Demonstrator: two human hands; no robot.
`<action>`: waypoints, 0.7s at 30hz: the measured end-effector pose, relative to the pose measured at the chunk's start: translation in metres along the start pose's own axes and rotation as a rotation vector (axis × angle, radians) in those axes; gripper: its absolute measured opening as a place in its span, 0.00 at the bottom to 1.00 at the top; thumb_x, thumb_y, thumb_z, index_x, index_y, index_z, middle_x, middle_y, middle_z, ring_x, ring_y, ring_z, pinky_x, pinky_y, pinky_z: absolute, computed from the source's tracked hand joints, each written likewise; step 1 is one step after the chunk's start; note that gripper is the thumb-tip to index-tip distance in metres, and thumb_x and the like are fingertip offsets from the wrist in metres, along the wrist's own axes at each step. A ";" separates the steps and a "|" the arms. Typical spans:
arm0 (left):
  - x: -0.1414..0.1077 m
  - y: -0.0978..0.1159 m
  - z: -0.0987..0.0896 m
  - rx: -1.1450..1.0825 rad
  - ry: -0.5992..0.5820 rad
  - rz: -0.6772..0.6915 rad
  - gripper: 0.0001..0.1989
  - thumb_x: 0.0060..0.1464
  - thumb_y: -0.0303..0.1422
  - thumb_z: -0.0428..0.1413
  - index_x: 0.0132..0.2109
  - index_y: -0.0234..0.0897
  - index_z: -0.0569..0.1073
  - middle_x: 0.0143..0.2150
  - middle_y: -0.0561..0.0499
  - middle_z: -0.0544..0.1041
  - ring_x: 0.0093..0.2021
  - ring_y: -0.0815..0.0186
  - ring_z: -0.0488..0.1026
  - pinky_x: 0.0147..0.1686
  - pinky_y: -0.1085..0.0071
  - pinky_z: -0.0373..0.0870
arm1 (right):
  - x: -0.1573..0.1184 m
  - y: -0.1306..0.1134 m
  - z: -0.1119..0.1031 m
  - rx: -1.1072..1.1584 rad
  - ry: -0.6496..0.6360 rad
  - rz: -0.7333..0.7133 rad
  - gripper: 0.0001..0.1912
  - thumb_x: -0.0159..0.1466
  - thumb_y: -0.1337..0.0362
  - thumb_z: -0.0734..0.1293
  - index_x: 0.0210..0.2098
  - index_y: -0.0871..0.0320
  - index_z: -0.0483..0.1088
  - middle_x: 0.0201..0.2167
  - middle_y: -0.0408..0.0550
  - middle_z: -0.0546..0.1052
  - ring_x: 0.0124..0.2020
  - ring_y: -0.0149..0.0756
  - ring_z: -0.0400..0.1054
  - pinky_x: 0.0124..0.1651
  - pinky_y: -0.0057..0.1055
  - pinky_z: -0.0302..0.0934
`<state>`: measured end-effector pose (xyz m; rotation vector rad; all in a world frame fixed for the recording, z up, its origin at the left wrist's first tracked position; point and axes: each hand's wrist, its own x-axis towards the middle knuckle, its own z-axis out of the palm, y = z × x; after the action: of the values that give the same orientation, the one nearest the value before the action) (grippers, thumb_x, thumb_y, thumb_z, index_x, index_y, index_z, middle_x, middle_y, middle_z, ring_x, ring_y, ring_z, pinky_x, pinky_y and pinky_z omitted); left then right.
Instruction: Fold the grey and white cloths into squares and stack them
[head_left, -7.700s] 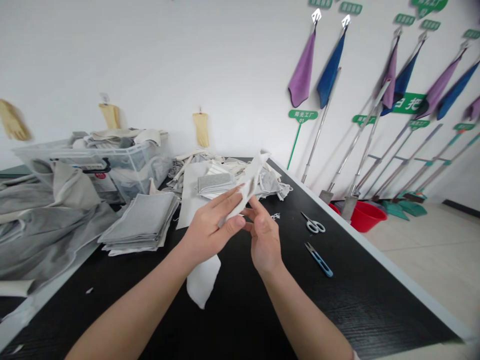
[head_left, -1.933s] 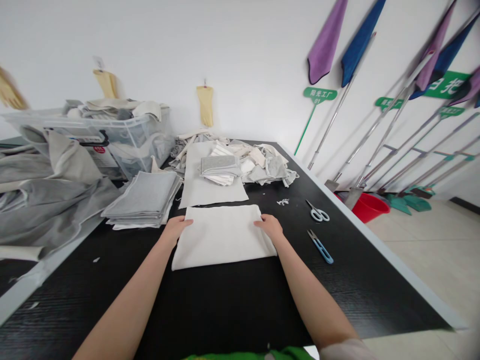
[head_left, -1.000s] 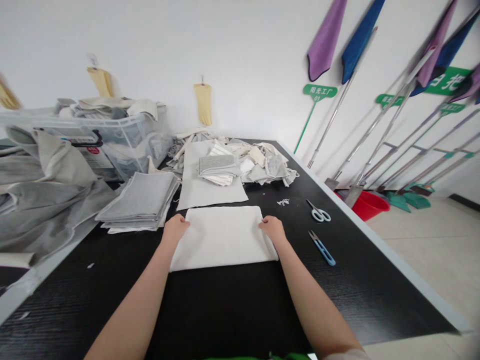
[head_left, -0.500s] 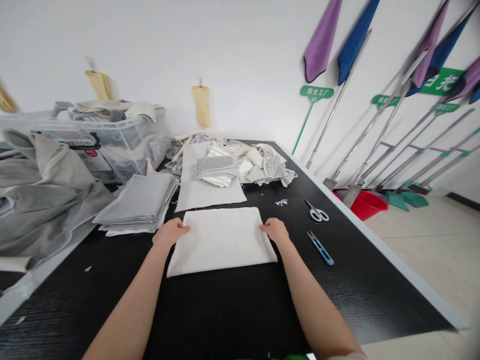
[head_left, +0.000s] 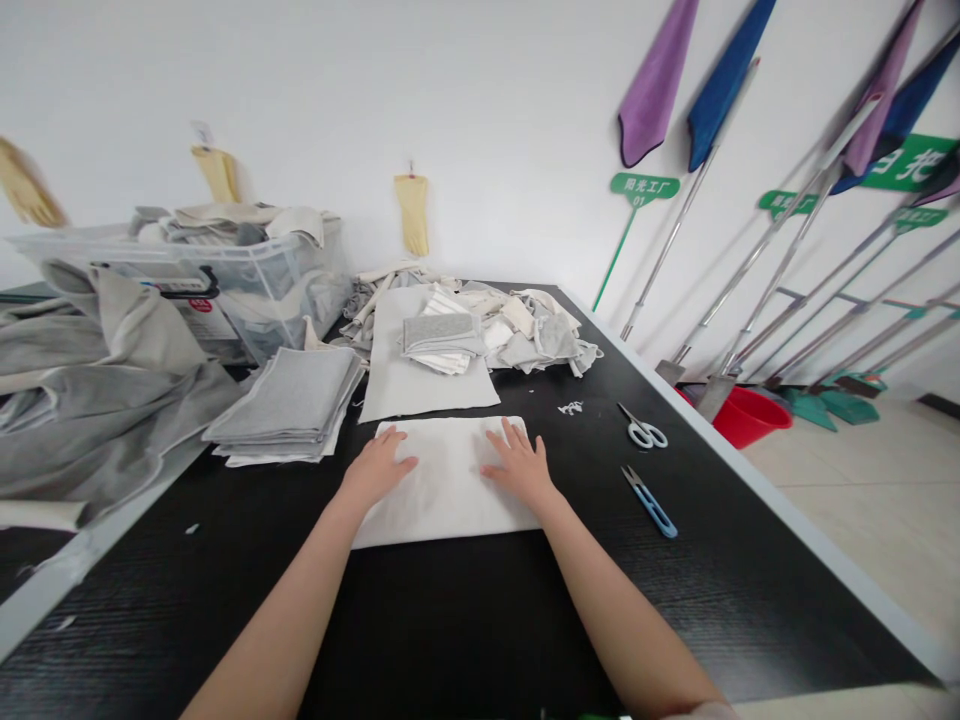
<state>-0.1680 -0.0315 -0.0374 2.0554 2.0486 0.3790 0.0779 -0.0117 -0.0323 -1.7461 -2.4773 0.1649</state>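
Note:
A white folded cloth (head_left: 450, 495) lies flat on the black table in front of me. My left hand (head_left: 377, 467) rests on its left part with the fingers spread. On the cloth's right part lies my right hand (head_left: 519, 465), also flat with fingers apart. Just beyond is a larger off-white cloth sheet (head_left: 420, 395), bearing a small stack of folded grey and white cloths (head_left: 442, 335). To the left stands a pile of grey folded cloths (head_left: 289, 400). Neither hand grips anything.
On the right lie scissors (head_left: 643, 430), blue thread snips (head_left: 651, 503) and thread scraps (head_left: 571, 408). A clear plastic bin (head_left: 281, 290) of fabric and draped grey cloth (head_left: 112, 420) take up the left. Scraps (head_left: 551, 335) are heaped behind. A red bucket (head_left: 750, 415) stands beyond the table edge.
Both hands have let go of the white cloth's side edges and moved inward onto its top, fingers now spread. The view has shifted slightly.

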 end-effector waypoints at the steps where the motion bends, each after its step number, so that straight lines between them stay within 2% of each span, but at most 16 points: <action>1: 0.002 0.005 0.005 -0.009 -0.027 0.051 0.26 0.45 0.42 0.46 0.51 0.37 0.59 0.57 0.45 0.52 0.55 0.59 0.51 0.50 0.64 0.49 | 0.001 -0.001 0.003 0.017 -0.055 -0.007 0.30 0.55 0.46 0.52 0.54 0.47 0.45 0.59 0.47 0.40 0.57 0.43 0.35 0.51 0.52 0.30; 4: 0.005 0.014 0.019 -0.002 -0.074 0.090 0.27 0.46 0.44 0.46 0.54 0.43 0.56 0.59 0.49 0.47 0.58 0.59 0.44 0.52 0.59 0.40 | 0.003 0.001 0.011 0.043 -0.156 0.018 0.30 0.56 0.45 0.47 0.56 0.47 0.40 0.59 0.44 0.39 0.58 0.40 0.31 0.52 0.51 0.28; 6: 0.005 0.013 0.024 0.038 -0.025 -0.007 0.26 0.47 0.44 0.43 0.54 0.44 0.56 0.59 0.48 0.48 0.58 0.57 0.42 0.52 0.55 0.37 | 0.005 0.005 0.014 0.046 -0.149 0.075 0.31 0.56 0.45 0.46 0.56 0.47 0.39 0.59 0.43 0.39 0.58 0.39 0.30 0.52 0.50 0.27; 7: 0.004 0.011 0.024 0.064 0.035 -0.090 0.26 0.48 0.44 0.42 0.54 0.43 0.56 0.59 0.46 0.48 0.58 0.56 0.43 0.51 0.53 0.37 | 0.005 0.007 0.015 0.047 -0.125 0.133 0.32 0.56 0.45 0.47 0.56 0.49 0.39 0.59 0.44 0.39 0.58 0.40 0.30 0.52 0.49 0.27; 10: 0.004 0.005 0.018 0.102 0.234 -0.347 0.28 0.48 0.43 0.43 0.55 0.35 0.53 0.56 0.37 0.52 0.55 0.51 0.48 0.48 0.51 0.45 | 0.010 0.010 0.015 0.064 -0.017 0.373 0.35 0.55 0.46 0.50 0.57 0.56 0.39 0.58 0.54 0.42 0.57 0.45 0.33 0.52 0.48 0.31; 12: 0.006 0.003 0.011 0.062 0.255 -0.409 0.31 0.46 0.41 0.46 0.56 0.32 0.50 0.53 0.35 0.58 0.52 0.50 0.54 0.45 0.54 0.51 | 0.013 0.011 0.012 0.099 0.041 0.452 0.36 0.55 0.50 0.54 0.57 0.59 0.37 0.56 0.57 0.47 0.56 0.46 0.39 0.51 0.45 0.36; 14: 0.010 0.002 0.006 -0.038 0.208 -0.423 0.35 0.44 0.40 0.49 0.57 0.32 0.46 0.50 0.35 0.62 0.50 0.50 0.58 0.42 0.57 0.55 | 0.017 0.011 0.009 0.154 0.082 0.433 0.37 0.54 0.54 0.57 0.57 0.57 0.35 0.53 0.56 0.55 0.53 0.45 0.47 0.48 0.42 0.42; 17: 0.018 -0.001 0.005 -0.290 0.184 -0.533 0.44 0.39 0.40 0.53 0.58 0.32 0.39 0.48 0.35 0.64 0.46 0.50 0.62 0.40 0.60 0.59 | 0.021 0.013 0.008 0.296 0.089 0.457 0.42 0.51 0.61 0.61 0.57 0.54 0.32 0.44 0.53 0.66 0.44 0.44 0.59 0.41 0.36 0.52; 19: 0.020 -0.006 0.007 -0.522 0.215 -0.559 0.44 0.36 0.36 0.56 0.58 0.32 0.43 0.48 0.37 0.65 0.45 0.54 0.64 0.39 0.63 0.61 | 0.021 0.017 0.011 0.466 0.093 0.484 0.44 0.48 0.65 0.61 0.57 0.53 0.30 0.38 0.49 0.69 0.36 0.39 0.64 0.35 0.31 0.55; 21: 0.019 -0.010 0.010 -0.804 0.252 -0.478 0.38 0.34 0.31 0.57 0.55 0.34 0.53 0.47 0.41 0.67 0.43 0.59 0.67 0.38 0.68 0.63 | 0.020 0.023 0.014 0.708 0.163 0.432 0.45 0.47 0.69 0.60 0.57 0.54 0.29 0.33 0.44 0.70 0.30 0.34 0.65 0.31 0.28 0.56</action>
<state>-0.1747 -0.0120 -0.0492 1.0586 1.9536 1.1697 0.0902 0.0147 -0.0491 -1.8084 -1.5935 0.7845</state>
